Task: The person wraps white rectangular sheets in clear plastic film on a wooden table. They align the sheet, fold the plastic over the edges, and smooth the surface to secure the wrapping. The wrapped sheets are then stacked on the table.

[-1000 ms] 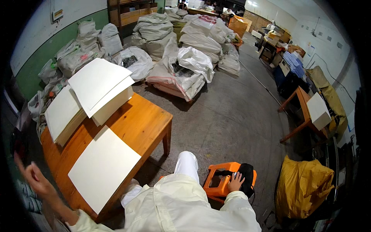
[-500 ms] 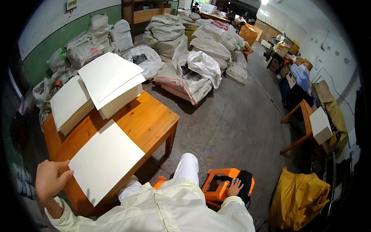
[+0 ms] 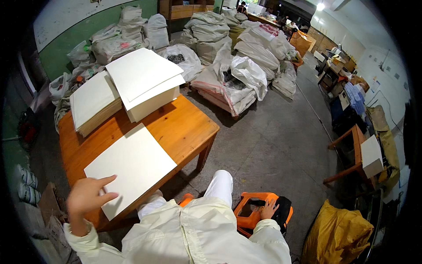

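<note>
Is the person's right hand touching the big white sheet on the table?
No, the right hand rests on the orange stool, while the left hand is at the white sheet.

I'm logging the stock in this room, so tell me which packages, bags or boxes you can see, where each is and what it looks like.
Bulging white woven sacks: heaped on the floor beyond the wooden table.
White rectangular box: on a small wooden stand at right.
Crumpled yellow bag: floor, lower right.
Orange and black plastic case: floor, under the right hand.
Large white paper sheet: flat on the table, left hand on its near corner.
</note>
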`<state>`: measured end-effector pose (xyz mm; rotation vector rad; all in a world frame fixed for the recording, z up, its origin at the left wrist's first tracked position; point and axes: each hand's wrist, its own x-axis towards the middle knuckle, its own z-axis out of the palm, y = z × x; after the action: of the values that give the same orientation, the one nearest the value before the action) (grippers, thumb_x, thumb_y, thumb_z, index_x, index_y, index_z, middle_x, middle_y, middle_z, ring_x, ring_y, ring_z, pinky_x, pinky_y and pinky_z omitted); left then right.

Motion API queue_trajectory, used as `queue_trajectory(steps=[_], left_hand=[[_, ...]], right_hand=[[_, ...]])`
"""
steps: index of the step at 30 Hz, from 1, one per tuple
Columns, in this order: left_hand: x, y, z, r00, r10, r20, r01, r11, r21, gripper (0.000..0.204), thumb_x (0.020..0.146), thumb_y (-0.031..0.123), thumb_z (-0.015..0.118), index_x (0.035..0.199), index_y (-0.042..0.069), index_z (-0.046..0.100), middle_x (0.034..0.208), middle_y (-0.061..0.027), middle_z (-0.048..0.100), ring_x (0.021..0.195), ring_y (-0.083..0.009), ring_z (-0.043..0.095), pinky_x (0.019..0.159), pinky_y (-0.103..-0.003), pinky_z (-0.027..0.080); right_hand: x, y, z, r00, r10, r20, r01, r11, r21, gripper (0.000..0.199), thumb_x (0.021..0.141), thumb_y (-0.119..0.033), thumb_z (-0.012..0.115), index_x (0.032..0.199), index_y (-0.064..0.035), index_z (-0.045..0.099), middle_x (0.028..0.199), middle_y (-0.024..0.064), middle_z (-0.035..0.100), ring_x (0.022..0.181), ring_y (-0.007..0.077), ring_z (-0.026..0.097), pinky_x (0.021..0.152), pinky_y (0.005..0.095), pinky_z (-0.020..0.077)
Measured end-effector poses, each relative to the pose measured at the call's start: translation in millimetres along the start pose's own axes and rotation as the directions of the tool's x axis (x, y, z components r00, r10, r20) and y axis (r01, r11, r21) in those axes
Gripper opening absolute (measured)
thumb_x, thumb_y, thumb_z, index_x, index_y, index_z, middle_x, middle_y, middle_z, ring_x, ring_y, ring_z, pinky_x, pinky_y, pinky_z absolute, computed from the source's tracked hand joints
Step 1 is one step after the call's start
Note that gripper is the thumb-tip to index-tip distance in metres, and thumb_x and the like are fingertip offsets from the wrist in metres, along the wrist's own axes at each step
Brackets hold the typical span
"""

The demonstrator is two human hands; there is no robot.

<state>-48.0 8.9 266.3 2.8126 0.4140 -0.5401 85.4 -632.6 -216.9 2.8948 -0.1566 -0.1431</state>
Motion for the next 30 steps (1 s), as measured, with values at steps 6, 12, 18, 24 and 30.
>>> queue_trajectory(steps=[6,12,18,24,30], left_hand=[[68.5,-39.5,136.3,0.927,-0.146,-0.346,0.154,0.988,-0.004,0.076,0.082,0.046,0.061,0.139,0.001,0.035,0.136,-0.0271,0.041,0.127,-0.0416,0.036,0.107,-0.047,0.025],[69.2,5.7,167.3,0.964,0.005,-0.266,-0.008,1.000,-0.009,0.086,0.079,0.047,0.064,0.143,0.003,0.029,0.147,-0.0259,0.024,0.136,-0.0426,0.021,0.110,-0.056,0.012],[85.5,0.5,210.7,0.914,-0.012,-0.405,-0.058,0.985,-0.160,0.070,0.076,0.035,0.071,0.134,0.006,0.045,0.141,-0.0193,0.037,0.132,-0.0386,0.031,0.107,-0.051,0.025],[85.2,-0.5,214.4,0.862,-0.040,-0.505,-0.030,0.991,-0.131,0.057,0.075,0.021,0.071,0.127,0.007,0.051,0.133,-0.0128,0.048,0.125,-0.0332,0.042,0.102,-0.043,0.037],[89.0,-2.7,209.8,0.878,-0.055,-0.476,-0.011,0.991,-0.134,0.052,0.076,0.020,0.069,0.124,0.010,0.054,0.130,-0.0091,0.052,0.122,-0.0305,0.047,0.095,-0.038,0.046]], right_hand=[[-5.7,2.4,23.9,0.985,-0.015,-0.172,0.000,0.996,-0.086,0.065,0.084,-0.035,0.057,0.141,-0.0113,0.036,0.149,0.0183,0.026,0.139,0.0352,0.019,0.110,0.0590,0.0045],[-14.0,2.3,9.8,0.996,0.077,0.050,-0.077,0.997,0.001,0.052,0.093,-0.029,0.042,0.143,-0.0143,0.034,0.150,0.0163,0.024,0.139,0.0358,0.019,0.111,0.0591,0.0036],[-4.0,-33.1,-15.7,0.994,0.099,0.034,-0.101,0.993,0.053,0.069,0.082,-0.031,0.065,0.140,-0.0112,0.033,0.148,0.0148,0.028,0.138,0.0308,0.021,0.110,0.0548,0.0137],[-9.1,-63.4,-37.8,0.915,0.119,0.385,-0.113,0.993,-0.037,0.075,0.088,-0.040,0.058,0.147,-0.0151,0.020,0.155,0.0113,0.010,0.142,0.0286,0.011,0.112,0.0552,0.0102],[-6.7,-46.8,-29.0,0.914,0.128,0.384,-0.090,0.989,-0.117,0.065,0.092,-0.028,0.050,0.147,-0.0160,0.018,0.153,0.0134,0.016,0.142,0.0314,0.009,0.109,0.0592,0.0134]])
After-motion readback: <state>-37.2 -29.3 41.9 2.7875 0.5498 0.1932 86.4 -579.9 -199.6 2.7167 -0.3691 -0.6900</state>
